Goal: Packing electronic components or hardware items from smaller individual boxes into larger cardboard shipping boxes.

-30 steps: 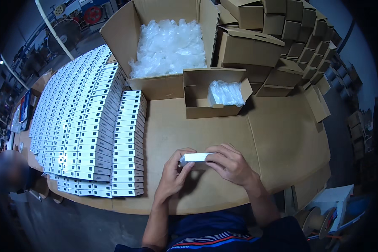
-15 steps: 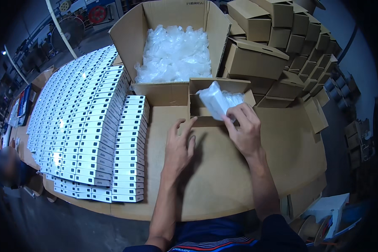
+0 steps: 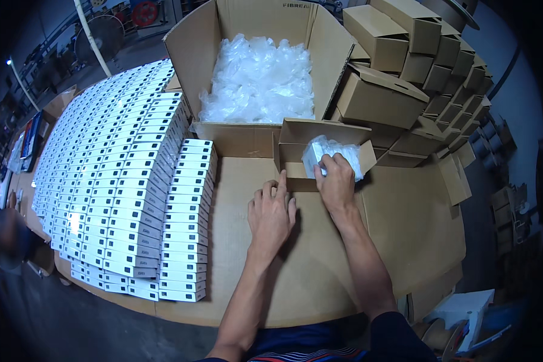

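Observation:
A small open cardboard box (image 3: 301,184) stands on the table, with clear-plastic-wrapped packets in its right part. My right hand (image 3: 336,184) reaches over the front wall, its fingers closed on a white, plastic-wrapped packet (image 3: 311,158) low in the box, beside other plastic wrapping (image 3: 350,158). The fingers hide part of that packet. In front of the box's left corner is my left hand (image 3: 271,214), holding nothing; its index finger points forward at the front wall, the other fingers loosely bent and apart. Whether the fingertip touches the cardboard, I cannot tell.
Stacked rows of slim white boxes (image 3: 127,181) cover the table's left side. Behind the small box, a large carton (image 3: 190,60) holds a heap of clear plastic bags (image 3: 259,81). Many brown cartons (image 3: 380,96) are piled at the back right. A blurred person (image 3: 9,238) is at the far left.
My right hand has lowered the wrapped packet from above the front wall into the box. My left hand has moved slightly right, index finger now straight. The view has shifted a little.

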A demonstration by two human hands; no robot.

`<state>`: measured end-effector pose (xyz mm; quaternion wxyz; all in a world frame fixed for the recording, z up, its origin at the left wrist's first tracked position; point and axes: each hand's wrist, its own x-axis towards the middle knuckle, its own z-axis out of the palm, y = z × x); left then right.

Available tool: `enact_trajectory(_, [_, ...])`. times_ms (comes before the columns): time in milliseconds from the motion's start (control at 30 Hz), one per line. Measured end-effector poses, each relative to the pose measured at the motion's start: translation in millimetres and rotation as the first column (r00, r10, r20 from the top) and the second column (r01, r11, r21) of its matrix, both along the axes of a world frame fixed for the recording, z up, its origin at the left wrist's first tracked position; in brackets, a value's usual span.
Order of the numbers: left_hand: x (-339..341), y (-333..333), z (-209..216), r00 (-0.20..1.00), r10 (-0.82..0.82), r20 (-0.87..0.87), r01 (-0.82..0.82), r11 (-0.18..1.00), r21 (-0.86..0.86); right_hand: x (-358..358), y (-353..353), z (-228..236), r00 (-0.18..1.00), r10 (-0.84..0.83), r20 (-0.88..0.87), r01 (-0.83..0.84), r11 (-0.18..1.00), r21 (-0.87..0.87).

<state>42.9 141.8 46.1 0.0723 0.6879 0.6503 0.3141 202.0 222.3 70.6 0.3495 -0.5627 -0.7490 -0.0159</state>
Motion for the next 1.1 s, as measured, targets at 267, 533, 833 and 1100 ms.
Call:
enact_trajectory(267, [-2.5,0.1,-1.8,1.0,-0.003,0.006,0.003,0.999,-0.035,-7.4,6.4,-4.3,0.993,-0.09,0.072,0.096,0.993,-0.071])
enact_trajectory(533, [-6.8,-29.1,15.4,0.995,-0.062,0.073,0.059,0.997,0.041,-15.0,-31.9,0.6,0.971,-0.147,0.189,0.169,0.98,-0.108])
enact_trajectory(833, [-83.9,-220.4,28.1,0.99,0.077,0.12,-0.116,0.923,0.368,-115.0,-179.7,-13.3,0.702,0.675,-0.227,-0.705,0.704,-0.088])
enact_trajectory(1100, [-135.0,-269.0,-2.9,0.959,0.269,-0.085,-0.244,0.942,0.232,-152.5,-209.9,-22.2,0.535,0.844,0.016,-0.825,0.527,-0.204])
